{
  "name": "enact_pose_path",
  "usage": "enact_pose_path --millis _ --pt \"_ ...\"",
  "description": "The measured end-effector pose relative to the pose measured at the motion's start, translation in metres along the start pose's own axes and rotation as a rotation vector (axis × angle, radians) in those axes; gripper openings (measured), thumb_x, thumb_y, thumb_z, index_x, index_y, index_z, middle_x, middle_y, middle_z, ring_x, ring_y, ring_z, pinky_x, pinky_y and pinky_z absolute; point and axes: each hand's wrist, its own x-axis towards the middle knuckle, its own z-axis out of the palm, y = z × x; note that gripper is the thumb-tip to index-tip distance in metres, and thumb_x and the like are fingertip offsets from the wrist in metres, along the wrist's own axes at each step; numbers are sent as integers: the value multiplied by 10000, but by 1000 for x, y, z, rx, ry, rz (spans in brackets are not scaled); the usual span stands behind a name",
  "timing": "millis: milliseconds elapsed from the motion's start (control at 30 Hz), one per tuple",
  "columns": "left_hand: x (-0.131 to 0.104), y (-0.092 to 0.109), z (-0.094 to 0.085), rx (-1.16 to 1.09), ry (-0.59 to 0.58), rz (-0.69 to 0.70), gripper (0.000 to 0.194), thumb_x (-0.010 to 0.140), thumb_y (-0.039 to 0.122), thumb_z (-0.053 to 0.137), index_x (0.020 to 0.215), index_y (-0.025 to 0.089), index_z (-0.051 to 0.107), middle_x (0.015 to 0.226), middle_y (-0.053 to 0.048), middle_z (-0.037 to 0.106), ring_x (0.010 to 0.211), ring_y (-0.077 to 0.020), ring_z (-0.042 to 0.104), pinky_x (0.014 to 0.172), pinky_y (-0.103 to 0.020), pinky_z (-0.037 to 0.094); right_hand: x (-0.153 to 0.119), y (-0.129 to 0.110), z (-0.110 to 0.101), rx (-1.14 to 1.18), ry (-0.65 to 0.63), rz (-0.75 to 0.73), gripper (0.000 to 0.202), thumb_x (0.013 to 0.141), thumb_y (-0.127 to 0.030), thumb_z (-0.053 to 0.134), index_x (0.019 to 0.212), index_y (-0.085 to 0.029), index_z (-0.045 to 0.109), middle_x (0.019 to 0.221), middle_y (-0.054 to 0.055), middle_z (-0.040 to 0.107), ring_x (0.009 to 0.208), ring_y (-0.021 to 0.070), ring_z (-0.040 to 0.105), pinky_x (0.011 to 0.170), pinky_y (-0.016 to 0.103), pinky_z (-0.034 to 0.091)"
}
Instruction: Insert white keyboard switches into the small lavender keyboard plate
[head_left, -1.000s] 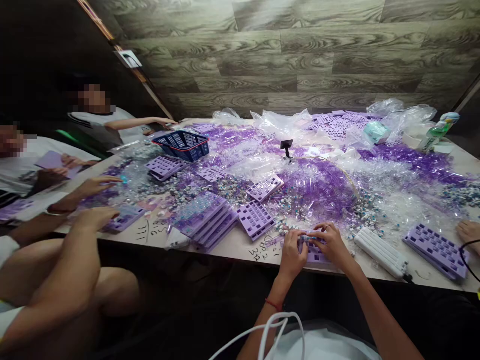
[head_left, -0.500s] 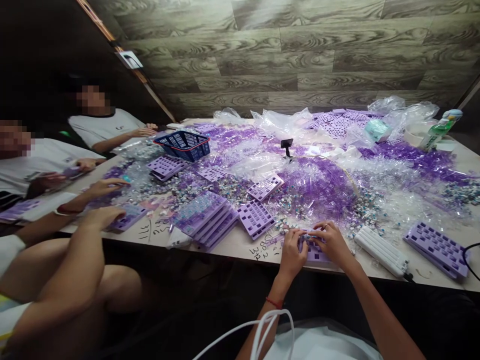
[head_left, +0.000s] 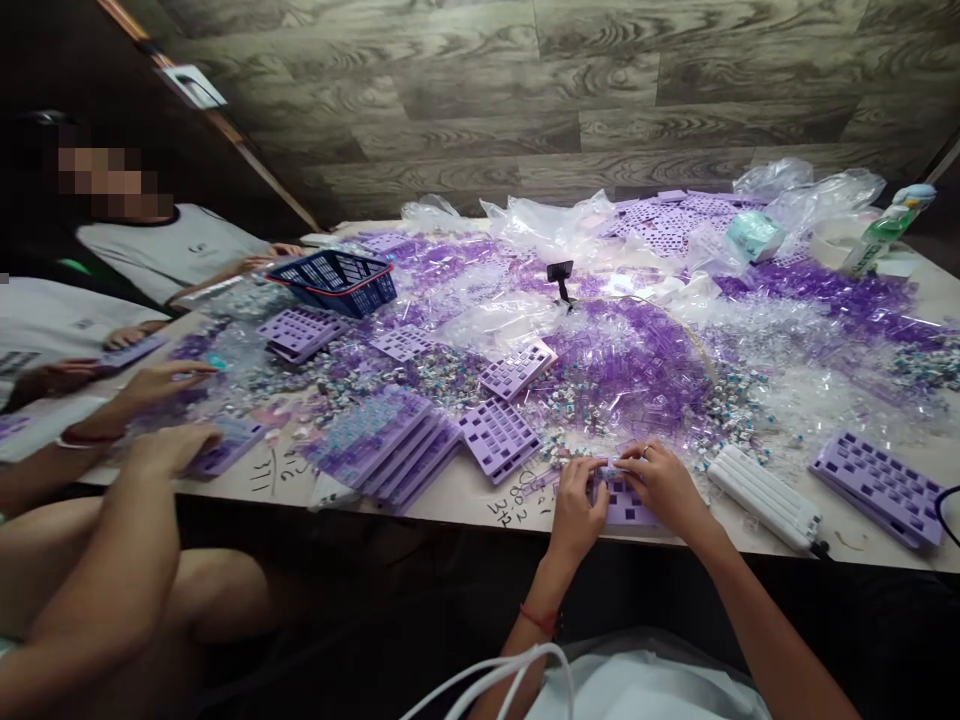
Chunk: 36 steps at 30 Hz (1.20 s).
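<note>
Fingers of the left hand (head_left: 576, 512) and right hand (head_left: 670, 492) bend narrowly over a light-purple, rectangular keyboard plate (head_left: 630, 508), touching it; whether they pinch a small part, I cannot tell. The pale surface (head_left: 465, 496) carries the plate at its near edge. A leaning stack of purple keyboard plates (head_left: 390, 445) lies to the left, larger than the long white ribbed power strip (head_left: 766, 500) on the right. The held plate's visible near side runs roughly along the surface edge; its long axis is unclear under the hands. It looks matte, pierced by dark square openings. Tiny white-and-blue switches (head_left: 739, 405) lie scattered beyond.
</note>
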Motion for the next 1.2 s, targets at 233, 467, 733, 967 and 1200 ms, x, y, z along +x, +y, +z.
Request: enact_pose_path --millis 233,467,733,967,1200 --pt "0 4 -5 -8 -13 0 273 908 97 559 1132 224 648 1110 -66 648 1101 -226 606 964 -400 534 -1 -2 -1 25 -20 7 223 906 -174 726 1086 -294 780 1079 70 732 1031 243 655 891 389 546" --pt "2 2 -8 4 -44 16 178 1005 220 553 1114 239 692 1083 -61 661 1066 -218 626 954 -408 546 -2 -9 -6 7 -64 17 237 931 -151 682 1113 -281 763 1098 75 731 1046 248 645 893 398 532" --pt "7 -3 -14 22 -107 67 155 997 234 573 1095 239 694 1085 -67 688 1060 -230 642 946 -430 562 -2 -14 -10 5 -92 34 247 945 -175 671 1142 -298 754 1111 82 734 1065 247 644 904 401 527" --pt "11 -4 -16 97 -130 148 148 993 236 582 1105 235 680 1034 -71 696 1019 -236 655 912 -418 567 -4 -15 -9 83 -37 77 216 918 -175 683 1096 -261 770 1077 86 730 1031 242 653 916 409 538" --pt "19 6 -19 202 -216 129 155 966 127 559 909 220 670 910 -45 661 897 -206 642 795 -341 539 -3 -11 -5 89 -45 74 137 907 -170 715 968 -269 788 1063 74 718 1024 234 643 894 392 542"
